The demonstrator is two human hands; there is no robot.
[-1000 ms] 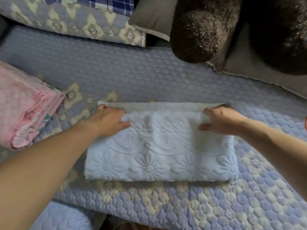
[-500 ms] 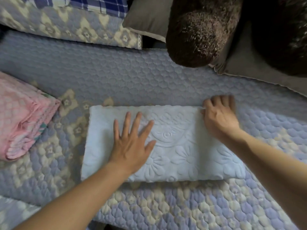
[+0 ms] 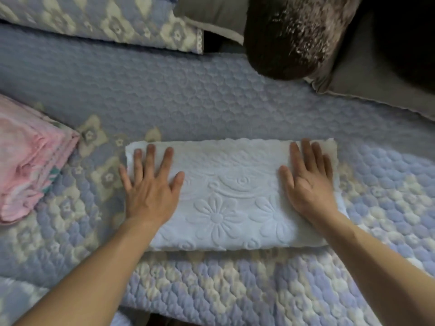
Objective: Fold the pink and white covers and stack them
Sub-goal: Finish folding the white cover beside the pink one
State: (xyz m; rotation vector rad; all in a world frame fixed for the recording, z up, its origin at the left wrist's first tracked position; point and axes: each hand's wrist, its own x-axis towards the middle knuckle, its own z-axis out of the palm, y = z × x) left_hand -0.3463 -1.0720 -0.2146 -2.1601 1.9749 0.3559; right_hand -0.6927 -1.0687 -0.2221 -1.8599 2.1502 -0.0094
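Pressing the white cover (image 3: 226,196) flat: left hand (image 3: 150,191) and right hand (image 3: 308,187) both lie palm-down with fingers straight and spread, one near each end, gripping nothing. White cover sits mid-frame on the bed, folded into a compact rectangle with the embossed flower side up, edges roughly square. Pink cover (image 3: 30,161) is already folded, lying at the left edge of view, well apart from the white one and partly cut off.

Status, judging from this: both folds look done, or the white one needs at most one more fold. Stacking not yet done; one cover has to go on top of the other.

Surface: soft blue quilted bedspread (image 3: 211,102) with pale floral patches. Patterned pillow (image 3: 106,22) at top left, grey cushion (image 3: 381,83) and dark fuzzy cushion (image 3: 294,34) at top right.
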